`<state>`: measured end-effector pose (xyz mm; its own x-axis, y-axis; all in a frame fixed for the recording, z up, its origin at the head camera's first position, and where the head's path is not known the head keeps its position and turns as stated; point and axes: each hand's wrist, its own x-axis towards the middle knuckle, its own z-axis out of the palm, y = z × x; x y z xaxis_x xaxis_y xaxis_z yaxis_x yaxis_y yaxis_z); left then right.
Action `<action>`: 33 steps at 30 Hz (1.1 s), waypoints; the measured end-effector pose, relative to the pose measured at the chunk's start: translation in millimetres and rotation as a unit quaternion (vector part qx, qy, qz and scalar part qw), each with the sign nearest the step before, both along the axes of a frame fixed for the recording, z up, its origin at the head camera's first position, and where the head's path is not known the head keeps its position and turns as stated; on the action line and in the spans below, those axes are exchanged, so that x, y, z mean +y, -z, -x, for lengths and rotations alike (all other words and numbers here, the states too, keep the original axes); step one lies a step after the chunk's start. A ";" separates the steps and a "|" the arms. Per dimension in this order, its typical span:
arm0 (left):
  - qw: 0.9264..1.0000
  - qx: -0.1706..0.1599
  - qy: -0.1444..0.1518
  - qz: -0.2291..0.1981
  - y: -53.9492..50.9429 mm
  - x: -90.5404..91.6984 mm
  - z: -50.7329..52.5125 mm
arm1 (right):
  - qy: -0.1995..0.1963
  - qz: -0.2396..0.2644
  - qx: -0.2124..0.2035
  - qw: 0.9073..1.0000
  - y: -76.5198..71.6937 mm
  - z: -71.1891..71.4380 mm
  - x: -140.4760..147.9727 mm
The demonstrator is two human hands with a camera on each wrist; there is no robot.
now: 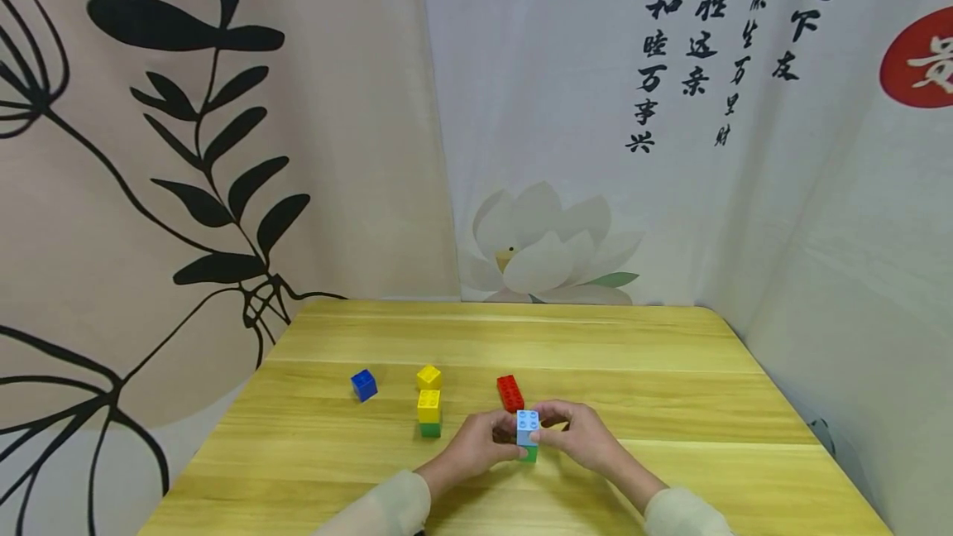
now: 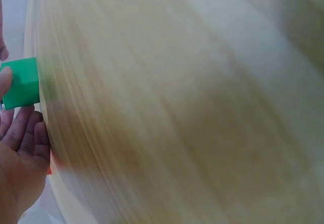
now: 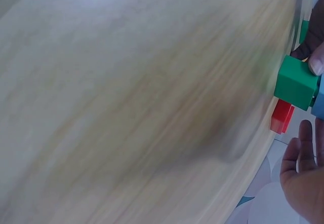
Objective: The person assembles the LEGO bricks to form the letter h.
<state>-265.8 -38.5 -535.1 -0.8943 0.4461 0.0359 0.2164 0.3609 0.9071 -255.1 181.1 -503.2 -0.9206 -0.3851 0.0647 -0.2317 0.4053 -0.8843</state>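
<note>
A light blue toy building brick (image 1: 527,425) sits on top of a green brick (image 1: 529,454) near the middle of the table (image 1: 640,503). My left hand (image 1: 478,442) holds the green brick from the left, its thumb on the near face. From the right, my right hand (image 1: 579,437) pinches the light blue brick. In the right wrist view, a narrow dark gap shows between the green brick (image 3: 296,84) and the light blue brick (image 3: 318,105); whether they are fully joined I cannot tell. A red brick (image 1: 510,393) lies just behind the hands.
Left of the hands, a yellow brick (image 1: 428,405) is stacked on a green brick (image 1: 430,430). Another yellow brick (image 1: 428,376) stands right behind that stack. Farther left lies a dark blue brick (image 1: 364,385). Printed curtains (image 1: 357,147) hang behind the table's far edge.
</note>
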 end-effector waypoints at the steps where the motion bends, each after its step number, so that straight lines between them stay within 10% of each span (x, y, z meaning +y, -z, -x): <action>1: 1.000 0.000 0.000 0.000 -0.1 0.0 -0.1 | -0.001 0.000 0.001 1.000 -0.5 -0.1 -0.2; 33: 1.000 0.002 0.001 0.009 -2.9 -0.1 -2.5 | 0.003 -0.015 0.017 1.000 2.1 -2.2 -0.4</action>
<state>-263.3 -38.6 -532.2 -0.8932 0.4485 0.0311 0.2201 0.3759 0.9002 -252.8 180.7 -505.3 -0.9203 -0.3819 0.0847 -0.2592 0.4331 -0.8632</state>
